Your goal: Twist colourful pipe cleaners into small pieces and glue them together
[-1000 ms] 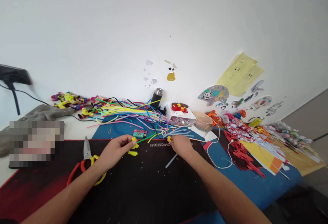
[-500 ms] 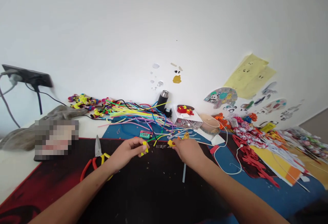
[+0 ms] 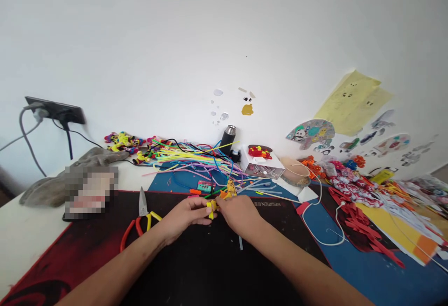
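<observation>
My left hand [image 3: 185,215] is closed, its thumb and fingers pinching a small bright yellow fuzzy piece [image 3: 211,210]. My right hand [image 3: 241,212] is closed around a small yellow-orange fuzzy figure [image 3: 231,188], part of which sticks up above the fingers. Both hands come together over the black mat [image 3: 196,268], and the two pieces meet or nearly meet between the fingertips. The fingers hide exactly how they touch. A pair of scissors [image 3: 142,203] with red and yellow handles lies left of my left hand.
Many coloured pipe cleaners [image 3: 189,156] are heaped at the back, near a black flask [image 3: 228,140]. A white box [image 3: 261,168] stands behind my right hand. Red strips [image 3: 364,226] and a white cable [image 3: 317,238] lie to the right. Small figures [image 3: 124,142] sit at the back left.
My two hands have moved towards each other, bringing the yellow piece and the yellow-orange figure together. The view has shifted slightly to the left.
</observation>
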The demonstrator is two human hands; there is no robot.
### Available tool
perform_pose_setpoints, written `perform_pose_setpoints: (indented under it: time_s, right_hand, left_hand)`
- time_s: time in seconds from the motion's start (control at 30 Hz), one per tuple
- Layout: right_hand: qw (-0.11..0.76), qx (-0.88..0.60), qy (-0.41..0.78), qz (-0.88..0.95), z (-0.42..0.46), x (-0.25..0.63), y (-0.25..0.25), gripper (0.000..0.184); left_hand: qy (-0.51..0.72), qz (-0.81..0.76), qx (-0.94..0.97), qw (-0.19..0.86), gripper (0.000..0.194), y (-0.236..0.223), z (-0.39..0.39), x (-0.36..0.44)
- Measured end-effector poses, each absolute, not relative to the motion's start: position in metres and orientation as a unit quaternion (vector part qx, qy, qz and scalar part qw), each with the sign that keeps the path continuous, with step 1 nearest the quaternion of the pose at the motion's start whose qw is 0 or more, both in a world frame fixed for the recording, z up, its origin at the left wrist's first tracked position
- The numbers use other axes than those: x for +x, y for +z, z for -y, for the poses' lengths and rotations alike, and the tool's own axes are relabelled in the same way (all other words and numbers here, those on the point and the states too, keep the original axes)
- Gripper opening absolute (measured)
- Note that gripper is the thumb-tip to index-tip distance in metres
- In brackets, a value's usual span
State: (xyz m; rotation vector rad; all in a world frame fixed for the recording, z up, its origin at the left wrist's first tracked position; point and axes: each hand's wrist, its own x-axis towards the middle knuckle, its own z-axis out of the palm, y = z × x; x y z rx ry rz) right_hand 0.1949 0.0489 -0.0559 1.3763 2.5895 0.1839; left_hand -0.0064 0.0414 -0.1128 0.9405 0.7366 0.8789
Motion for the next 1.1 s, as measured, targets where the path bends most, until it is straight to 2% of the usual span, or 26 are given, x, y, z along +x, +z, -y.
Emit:
perform_pose_setpoints:
  time_s: [0.27,0.37,0.47,0.57,0.63,0.77,0.93,1.1]
  right_hand:
    - [0.055,0.476,0.005,-0.878,-0.048,0.183,-0.055,0.046]
    - [-0.009,0.488,-0.017,-0.873,-0.047,0.182,-0.066,0.046]
    - [-0.117,0.499,-0.065,-0.856,-0.041,0.177,-0.08,0.043]
    - [-0.255,0.505,-0.162,-0.808,-0.031,0.17,-0.095,0.036]
    - [-0.316,0.496,-0.239,-0.773,-0.023,0.165,-0.106,0.032]
    - [-0.345,0.5,-0.349,-0.714,-0.018,0.161,-0.129,0.034]
    - [-0.427,0.456,-0.493,-0.605,-0.035,0.161,-0.144,0.048]
    - [-0.504,0.418,-0.546,-0.524,-0.052,0.151,-0.136,0.06]
  left_hand:
    - [0.451,-0.338,0.339,0.753,0.04,-0.114,-0.044,-0.003]
    - [0.477,-0.332,0.319,0.749,0.036,-0.12,-0.047,-0.002]
    - [0.505,-0.329,0.288,0.744,0.031,-0.127,-0.051,-0.005]
    - [0.537,-0.318,0.258,0.738,0.027,-0.13,-0.056,-0.01]
    - [0.553,-0.309,0.241,0.735,0.025,-0.13,-0.059,-0.014]
    - [0.572,-0.291,0.218,0.735,0.023,-0.129,-0.062,-0.019]
    - [0.565,-0.249,0.227,0.753,0.021,-0.129,-0.06,-0.018]
    - [0.538,-0.246,0.248,0.767,0.023,-0.128,-0.057,-0.016]
